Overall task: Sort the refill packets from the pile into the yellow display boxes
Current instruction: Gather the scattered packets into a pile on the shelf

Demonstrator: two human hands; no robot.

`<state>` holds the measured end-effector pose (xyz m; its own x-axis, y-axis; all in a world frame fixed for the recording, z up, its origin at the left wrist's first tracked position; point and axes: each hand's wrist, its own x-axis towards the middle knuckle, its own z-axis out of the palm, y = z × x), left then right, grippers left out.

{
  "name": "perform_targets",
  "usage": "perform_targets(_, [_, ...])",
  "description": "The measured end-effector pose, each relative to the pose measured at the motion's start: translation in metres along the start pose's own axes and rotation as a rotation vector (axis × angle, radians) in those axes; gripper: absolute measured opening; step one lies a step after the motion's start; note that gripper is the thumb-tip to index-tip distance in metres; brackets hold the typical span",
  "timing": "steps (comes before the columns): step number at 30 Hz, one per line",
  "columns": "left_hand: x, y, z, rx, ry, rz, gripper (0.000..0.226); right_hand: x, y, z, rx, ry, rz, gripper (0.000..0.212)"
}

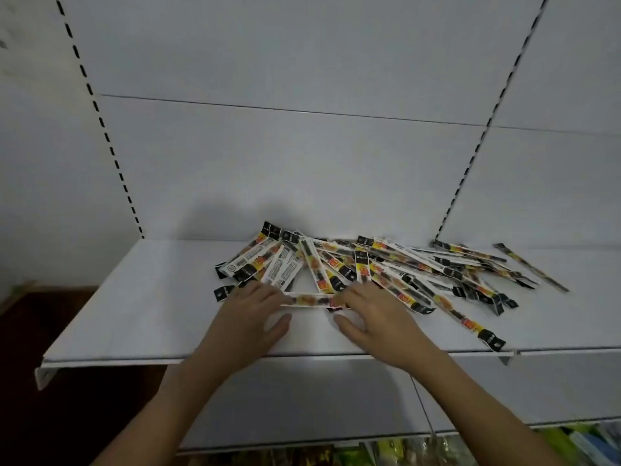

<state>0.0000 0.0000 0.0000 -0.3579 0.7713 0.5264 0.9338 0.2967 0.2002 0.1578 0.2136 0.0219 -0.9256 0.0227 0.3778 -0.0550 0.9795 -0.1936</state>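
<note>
We see the left hand [250, 314] and right hand [373, 312] resting fingertips on the two ends of one refill packet [311, 301], drawn crosswise toward the shelf edge [235, 359], presumably to separate it. Behind lies the pile [386, 267]; no yellow display boxes are visible.

packets [369, 270]: white strips banded in black, yellow and red-orange, some showing black-on-white print | shelf [134, 304]: plain white | back panel [302, 163]: white, edged by uprights [100, 122] marked with black slots | lower goods [571, 442]: green and yellow
</note>
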Motion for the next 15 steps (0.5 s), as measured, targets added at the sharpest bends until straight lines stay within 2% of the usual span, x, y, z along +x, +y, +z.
perform_targets(5, [0.044,-0.031,0.019,0.122,-0.106,0.012,0.036,0.054,0.034,0.023,-0.131,-0.076,-0.008,0.039])
perform_targets(9, [0.059,-0.047,0.024,0.147,-0.213,0.182,0.043,0.079,0.048,0.032,-0.066,-0.116,-0.156,0.047])
perform_targets(12, [0.061,-0.054,0.027,0.11,-0.156,0.099,0.044,0.086,0.052,0.041,0.031,-0.077,-0.203,0.051])
perform_targets(15, [0.058,-0.058,0.034,0.015,-0.047,-0.002,0.039,0.084,0.063,0.052,0.137,-0.045,-0.099,0.048])
